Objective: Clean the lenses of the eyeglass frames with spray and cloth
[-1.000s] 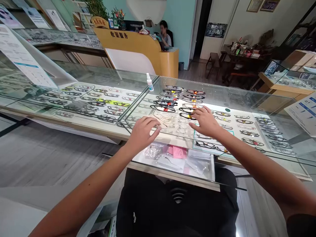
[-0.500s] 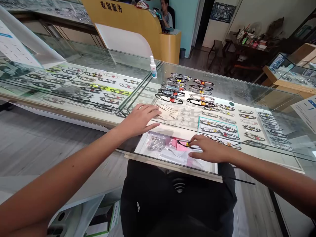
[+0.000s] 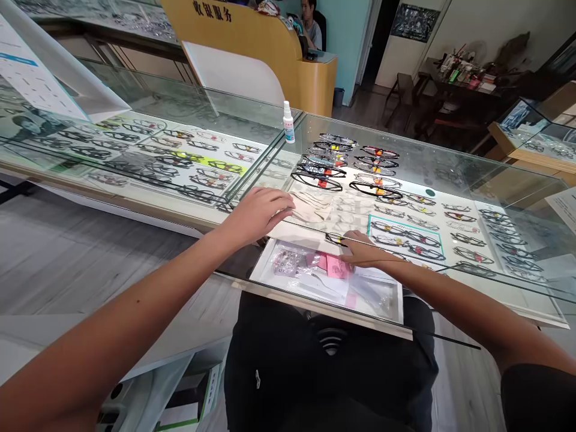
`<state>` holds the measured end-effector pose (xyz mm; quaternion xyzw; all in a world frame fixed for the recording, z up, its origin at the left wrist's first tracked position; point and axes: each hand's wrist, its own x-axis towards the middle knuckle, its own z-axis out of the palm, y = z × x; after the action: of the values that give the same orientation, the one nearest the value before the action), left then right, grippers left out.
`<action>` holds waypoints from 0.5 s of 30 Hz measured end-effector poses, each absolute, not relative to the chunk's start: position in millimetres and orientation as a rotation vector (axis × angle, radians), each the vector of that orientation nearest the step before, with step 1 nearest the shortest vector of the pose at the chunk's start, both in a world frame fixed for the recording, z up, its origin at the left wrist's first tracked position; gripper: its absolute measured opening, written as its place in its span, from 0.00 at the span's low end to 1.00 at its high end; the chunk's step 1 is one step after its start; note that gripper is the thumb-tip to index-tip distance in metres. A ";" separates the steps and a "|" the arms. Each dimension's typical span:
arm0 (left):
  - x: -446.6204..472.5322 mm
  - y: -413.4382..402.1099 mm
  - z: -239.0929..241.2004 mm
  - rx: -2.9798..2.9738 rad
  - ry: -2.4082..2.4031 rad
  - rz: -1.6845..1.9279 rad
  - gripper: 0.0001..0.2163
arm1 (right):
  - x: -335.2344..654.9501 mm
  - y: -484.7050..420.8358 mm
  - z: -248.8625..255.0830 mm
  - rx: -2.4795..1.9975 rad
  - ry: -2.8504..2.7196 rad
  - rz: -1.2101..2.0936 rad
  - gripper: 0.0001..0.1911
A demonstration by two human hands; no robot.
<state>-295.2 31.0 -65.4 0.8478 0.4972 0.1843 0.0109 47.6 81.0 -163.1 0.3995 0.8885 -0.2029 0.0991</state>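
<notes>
My left hand (image 3: 265,210) is at the left edge of a cream cloth (image 3: 310,207) on the glass counter, thumb drawn in against the fingers, which close on the cloth's edge. In my right hand (image 3: 360,247) is a pair of dark-framed eyeglasses (image 3: 333,239) with a yellow tag. That hand reaches in under the glass top, above the back of the open drawer (image 3: 265,277). Inside the drawer lie pink paper slips (image 3: 336,267) and clear plastic bags. Several eyeglasses (image 3: 378,189) rest in rows on the counter behind the cloth.
A white spray bottle (image 3: 288,123) stands upright on the glass by the joint between cases. Rows of eyeglass frames fill the display case (image 3: 468,240). At far left is a tilted white sign (image 3: 40,72). A person (image 3: 311,27) sits behind the yellow counter (image 3: 252,36).
My right hand has moved forward from over the drawer to beneath the glass top, carrying the eyeglasses. The left thumb has drawn in toward the fingers. The view has shifted slightly.
</notes>
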 end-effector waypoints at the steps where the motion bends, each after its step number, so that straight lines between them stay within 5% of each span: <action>1: -295.8 32.6 -64.6 2.648 1.555 0.570 0.17 | 47.1 82.1 -166.3 1.184 2.624 -0.603 0.24; 8: -313.1 43.1 -65.3 2.647 1.746 0.552 0.18 | 43.8 75.3 -158.8 1.195 2.598 -0.659 0.22; 13: -355.4 50.4 -60.5 2.568 1.985 0.495 0.19 | 46.1 33.2 -75.6 0.855 2.592 -1.107 0.16; 15: -378.7 53.4 -58.5 2.518 2.089 0.472 0.18 | 50.9 29.2 -35.6 0.871 2.667 -1.042 0.19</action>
<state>-378.7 53.4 -58.5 0.7591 0.6299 0.1423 -0.0822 50.9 29.2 -35.6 0.2903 0.8887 -0.3471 0.0742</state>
